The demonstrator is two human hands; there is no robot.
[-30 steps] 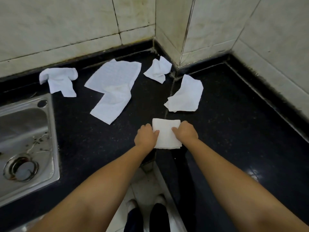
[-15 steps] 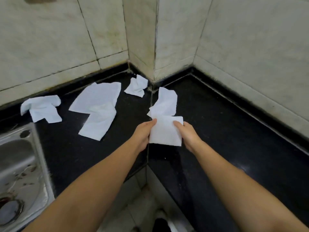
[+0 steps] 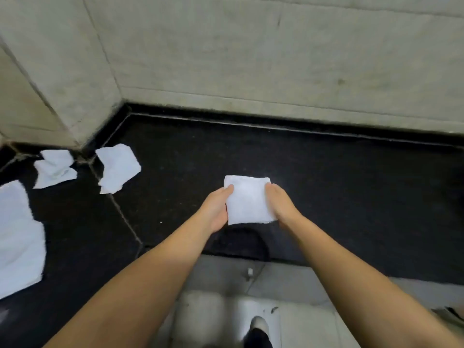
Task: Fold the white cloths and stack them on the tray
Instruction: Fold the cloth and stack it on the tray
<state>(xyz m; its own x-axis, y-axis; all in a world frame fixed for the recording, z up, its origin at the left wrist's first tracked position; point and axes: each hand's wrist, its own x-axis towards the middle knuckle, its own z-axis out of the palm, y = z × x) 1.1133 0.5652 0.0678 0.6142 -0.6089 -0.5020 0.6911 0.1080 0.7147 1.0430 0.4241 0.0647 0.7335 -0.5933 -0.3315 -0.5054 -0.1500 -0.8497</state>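
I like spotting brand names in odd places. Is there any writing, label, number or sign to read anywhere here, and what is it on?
None: no text shows anywhere.
The folded cloth, held by the left hand and right hand, is plain white.
The loose cloths, black counter and wall tiles carry no marks.

Large cloth (image 3: 20, 237) cut by left edge (shoe (image 3: 258, 331) cropped below).

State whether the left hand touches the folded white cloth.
Touching: the head view shows the left hand gripping the folded cloth's left edge, fingers overlapping it.
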